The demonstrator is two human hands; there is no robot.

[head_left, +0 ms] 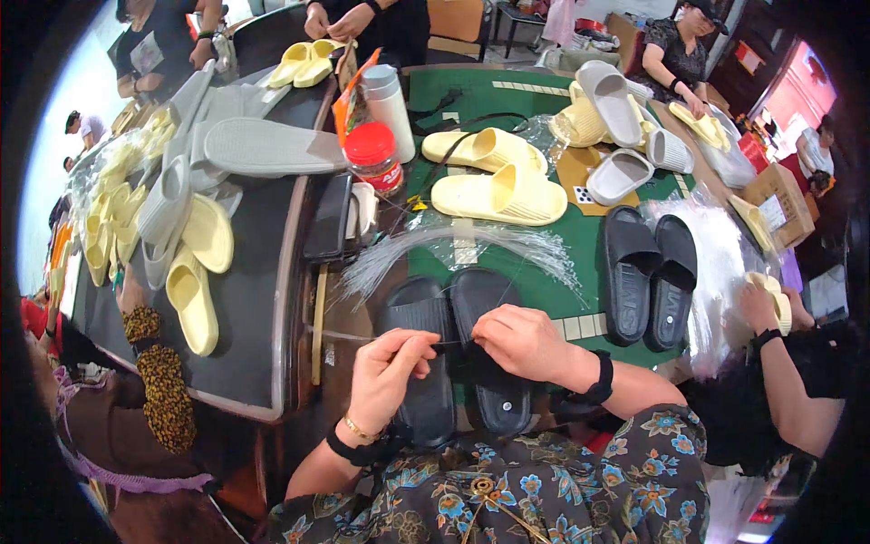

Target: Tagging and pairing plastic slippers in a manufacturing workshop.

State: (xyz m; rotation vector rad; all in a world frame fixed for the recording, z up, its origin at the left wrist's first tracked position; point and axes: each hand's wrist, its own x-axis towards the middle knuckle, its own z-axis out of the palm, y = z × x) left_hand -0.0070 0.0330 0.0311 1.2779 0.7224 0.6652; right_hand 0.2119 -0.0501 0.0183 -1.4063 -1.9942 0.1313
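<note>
Pinching a thin, clear plastic strand (452, 343) with left hand (390, 366) and right hand (526, 344). Poised above black, open-toed slippers (422, 397).

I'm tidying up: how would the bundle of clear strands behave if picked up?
The clear strands look thin and bowed, so they're probably light and springy. Their ends splay apart, so some may slip loose.

Counted four black slippers (627, 281), one red-lidded jar (372, 156), one bottle (390, 113), wearer's two hands (390, 364); yellow slippers (498, 194) and grey slippers (272, 148) overlapped past counting.
</note>
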